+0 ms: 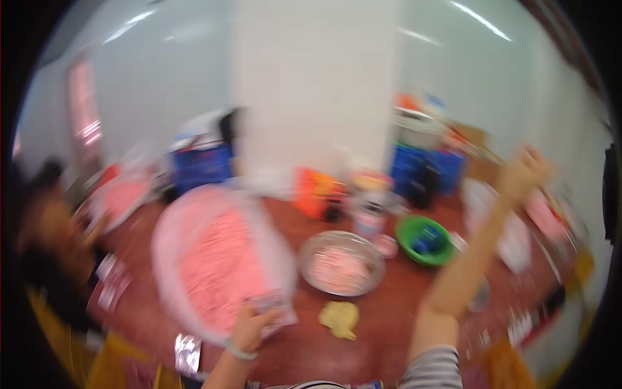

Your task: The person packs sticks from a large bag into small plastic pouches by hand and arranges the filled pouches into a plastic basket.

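Red table (389,311), pale walls (168,78). Left grip (249,327) pinching packet (271,302); right grip (526,172) raised, blurred, can't tell state.

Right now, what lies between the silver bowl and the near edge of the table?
A crumpled yellow thing, perhaps a cloth or glove, lies between the silver bowl and the near edge of the red table, in the head view.

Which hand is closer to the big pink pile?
Left. The left hand is beside the pink pile, at its near edge; the right hand is raised far right, past the green bowl.
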{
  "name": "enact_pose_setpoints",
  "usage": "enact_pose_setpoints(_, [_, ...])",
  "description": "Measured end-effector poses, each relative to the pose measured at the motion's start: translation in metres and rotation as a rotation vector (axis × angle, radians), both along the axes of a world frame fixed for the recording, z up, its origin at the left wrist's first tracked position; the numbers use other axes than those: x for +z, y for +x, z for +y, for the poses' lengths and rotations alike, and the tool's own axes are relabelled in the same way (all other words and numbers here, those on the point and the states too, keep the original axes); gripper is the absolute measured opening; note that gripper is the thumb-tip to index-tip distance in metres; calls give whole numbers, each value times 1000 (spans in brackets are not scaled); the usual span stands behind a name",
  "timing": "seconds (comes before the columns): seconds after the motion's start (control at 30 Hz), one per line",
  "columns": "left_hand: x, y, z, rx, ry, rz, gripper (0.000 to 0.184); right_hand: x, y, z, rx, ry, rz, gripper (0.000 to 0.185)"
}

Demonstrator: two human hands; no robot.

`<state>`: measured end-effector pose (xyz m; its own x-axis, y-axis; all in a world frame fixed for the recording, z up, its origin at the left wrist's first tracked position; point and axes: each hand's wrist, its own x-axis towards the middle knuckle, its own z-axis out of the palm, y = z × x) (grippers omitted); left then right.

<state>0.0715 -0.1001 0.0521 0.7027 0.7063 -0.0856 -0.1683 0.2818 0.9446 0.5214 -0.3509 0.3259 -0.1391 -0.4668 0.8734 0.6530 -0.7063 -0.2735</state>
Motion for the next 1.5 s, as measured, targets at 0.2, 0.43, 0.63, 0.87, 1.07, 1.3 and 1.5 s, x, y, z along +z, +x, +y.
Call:
enact_pose_setpoints(0.2, [-13,21,-8,-54,-75,-202,24,22,-84,-37,312,147,23,18])
enact_pose_setpoints(0.43, [-21,45,-13,-140,-134,-231,26,25,-106,-80,389,194,-2,16])
enact_pose_setpoints(0.63, [-38,46,-5,-186,-124,-255,29,31,-110,-95,284,202,-21,16])
enact_pose_setpoints(0.87, [-23,48,-16,-242,-175,-265,30,38,-119,-91,358,172,-40,16])
enact_pose_setpoints(1.07, [-37,54,-7,-259,-179,-268,32,37,-121,-100,358,205,-43,15])
enact_pose_setpoints(1.3, [-33,51,-10,-239,-223,-313,29,41,-126,-102,278,175,-51,14])
enact_pose_setpoints(1.5, [-37,49,-5,-235,-222,-299,28,43,-128,-89,299,163,-73,15])
